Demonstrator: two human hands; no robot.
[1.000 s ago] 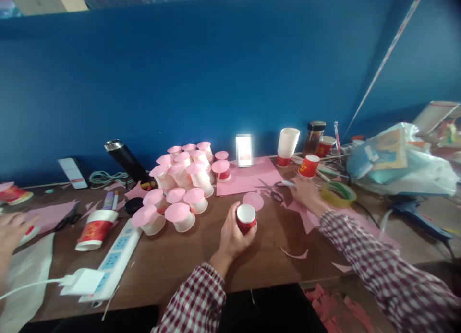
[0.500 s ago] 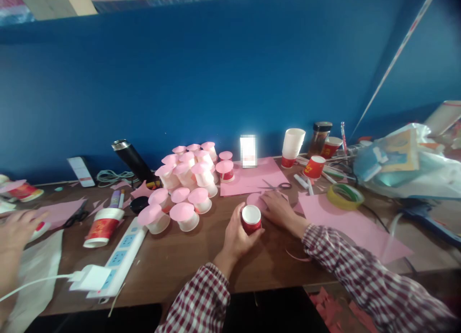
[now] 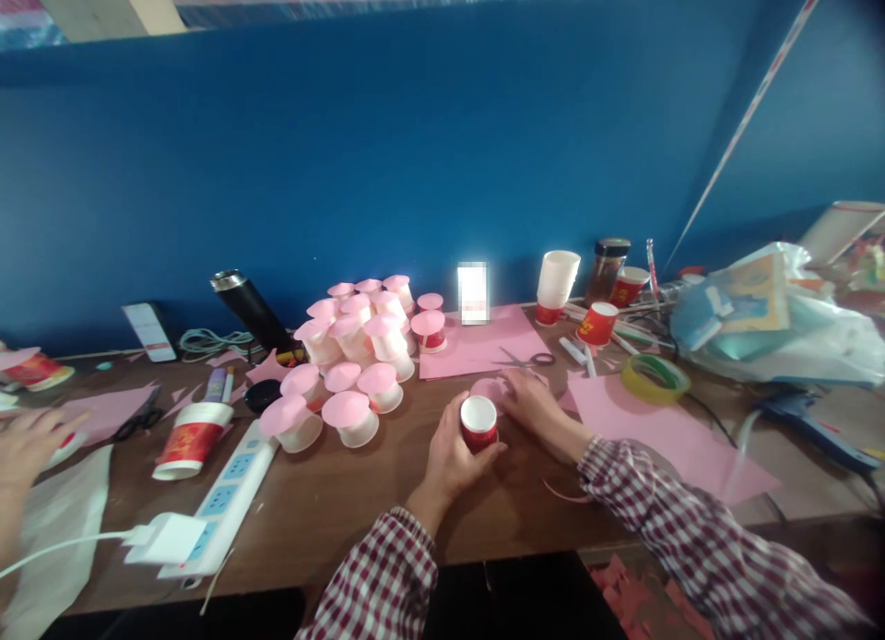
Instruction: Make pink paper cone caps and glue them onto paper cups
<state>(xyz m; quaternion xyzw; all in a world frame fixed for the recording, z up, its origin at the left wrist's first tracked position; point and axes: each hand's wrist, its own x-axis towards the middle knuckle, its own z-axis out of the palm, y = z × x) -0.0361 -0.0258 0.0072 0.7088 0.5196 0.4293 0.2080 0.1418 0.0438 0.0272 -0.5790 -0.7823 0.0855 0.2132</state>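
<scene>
Wall [image 3: 415, 142]: blue, filled the upper half of the frame.
Table [image 3: 346, 502]: brown wood, spanned the lower half, crowded with craft litter.
Pink paper sheet [image 3: 664, 432]: lay flat at lower right, near the right sleeve.
Cluster of capped cups [image 3: 352, 345]: left of centre, white cups turned over, each topped with a pink disc.
Power strip [image 3: 228, 492]: lower left, angled, with a white plug in it.
Another person's hand [image 3: 31, 442]: far left edge, flat on the table, apart from the work.
Left hand [image 3: 453, 456]: centre of frame, fingers wrapped round the red paper cup [image 3: 478, 423], held upright on the table, open mouth up.
Right hand [image 3: 532, 400]: just right of the cup, fingers spread flat, pressed on the pink paper disc [image 3: 488, 388]; whether pinched, could not tell.
Tape roll [image 3: 655, 378]: right of centre, green-yellow.
Scissors [image 3: 529, 358]: above the right hand, on pink paper.
Step in hand: judged as fetching a disc for the held cup.
Next move: likely needs the disc lifted cleanly and centred over the cup.
</scene>
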